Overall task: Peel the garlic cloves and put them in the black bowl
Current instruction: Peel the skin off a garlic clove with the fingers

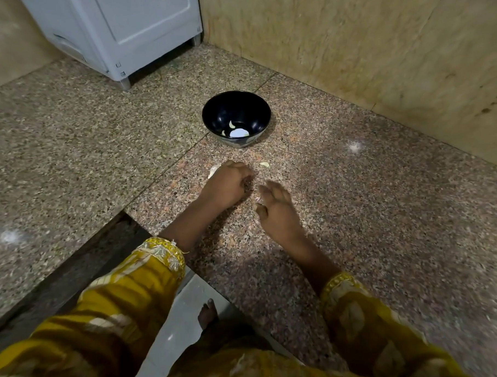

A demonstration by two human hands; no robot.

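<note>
Peeled garlic cloves [232, 124] lie at the bottom of the black bowl [256, 108], which stands on the speckled granite tabletop [370, 200] near the wall. One loose clove [264, 164] rests on the stone just in front of the bowl. The left grip [228, 182] is curled knuckles-up on the tabletop, with a pale garlic piece [213, 170] showing at its far edge; I cannot tell whether it holds it. The right grip [275, 207], blurred, is spread with fingers extended and holds nothing.
</note>
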